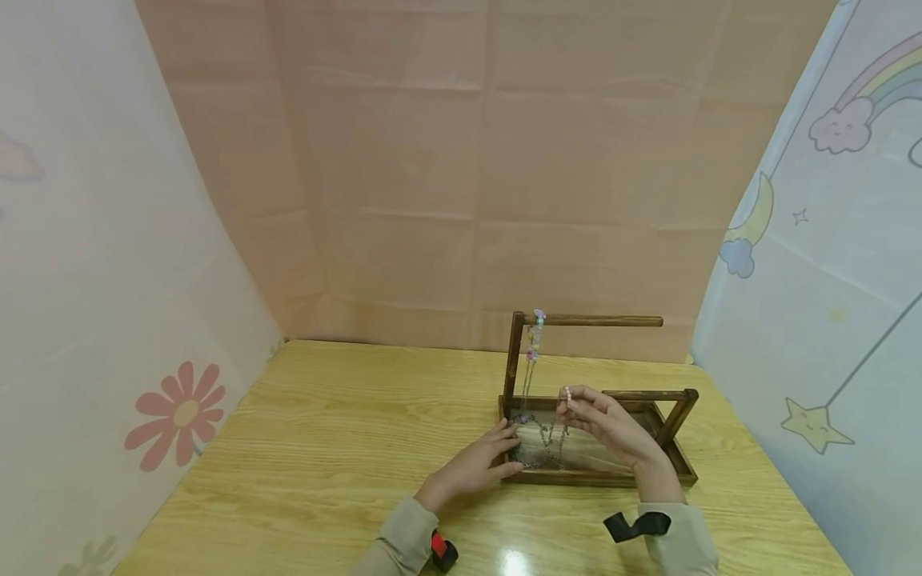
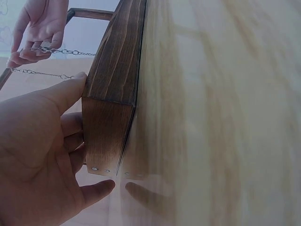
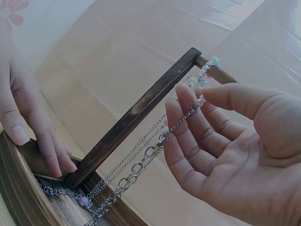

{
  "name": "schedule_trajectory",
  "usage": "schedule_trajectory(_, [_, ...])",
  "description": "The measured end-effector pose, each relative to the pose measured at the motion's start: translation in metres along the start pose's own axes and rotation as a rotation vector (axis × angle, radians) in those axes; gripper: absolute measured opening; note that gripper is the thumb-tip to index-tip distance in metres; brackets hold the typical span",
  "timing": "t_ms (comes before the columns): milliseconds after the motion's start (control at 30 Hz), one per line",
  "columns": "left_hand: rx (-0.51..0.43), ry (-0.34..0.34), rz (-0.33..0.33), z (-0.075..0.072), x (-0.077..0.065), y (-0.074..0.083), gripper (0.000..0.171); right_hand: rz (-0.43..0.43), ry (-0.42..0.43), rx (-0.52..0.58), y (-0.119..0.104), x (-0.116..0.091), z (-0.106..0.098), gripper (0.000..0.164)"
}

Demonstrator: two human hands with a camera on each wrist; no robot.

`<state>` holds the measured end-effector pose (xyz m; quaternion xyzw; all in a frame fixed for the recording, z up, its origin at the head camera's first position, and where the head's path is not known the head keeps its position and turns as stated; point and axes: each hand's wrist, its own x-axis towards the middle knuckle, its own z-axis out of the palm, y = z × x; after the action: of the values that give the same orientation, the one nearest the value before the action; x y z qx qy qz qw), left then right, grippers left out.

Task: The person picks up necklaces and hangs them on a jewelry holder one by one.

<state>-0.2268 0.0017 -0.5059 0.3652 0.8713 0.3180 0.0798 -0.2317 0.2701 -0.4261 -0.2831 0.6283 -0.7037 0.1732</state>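
Note:
A long shallow wooden tray (image 1: pixel 576 478) sits on the table, with a post and crossbar (image 1: pixel 612 321) rising from its left end. My left hand (image 1: pixel 471 464) rests over the tray's left end, fingers spread and thumb at the front corner. Above the tray, my right hand (image 1: pixel 608 420) pinches a silver chain necklace (image 3: pixel 131 174) by its small pale beads (image 1: pixel 568 394). The chain hangs down from those fingertips into the tray. Another necklace, with coloured beads (image 1: pixel 534 340), drapes over the crossbar near the post, its chain reaching down inside the tray.
A shorter, lower bar (image 1: pixel 648 395) stands at the tray's right end. Wood-grained table (image 1: pixel 346 432) extends to the left and front. A plain peach cloth (image 1: pixel 403 200) hangs behind, with printed cloths at both sides.

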Motion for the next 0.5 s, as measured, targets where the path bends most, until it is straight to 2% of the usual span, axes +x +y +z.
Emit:
schedule_trajectory(300, [0.002, 0.001, -0.003, 0.0, 0.001, 0.001, 0.06, -0.026, 0.007, -0.001, -0.007, 0.003, 0.003, 0.025])
schedule_trajectory(500, [-0.012, -0.006, -0.008, -0.001, 0.001, 0.002, 0.06, 0.01, 0.081, -0.087, -0.014, 0.006, 0.0, 0.025])
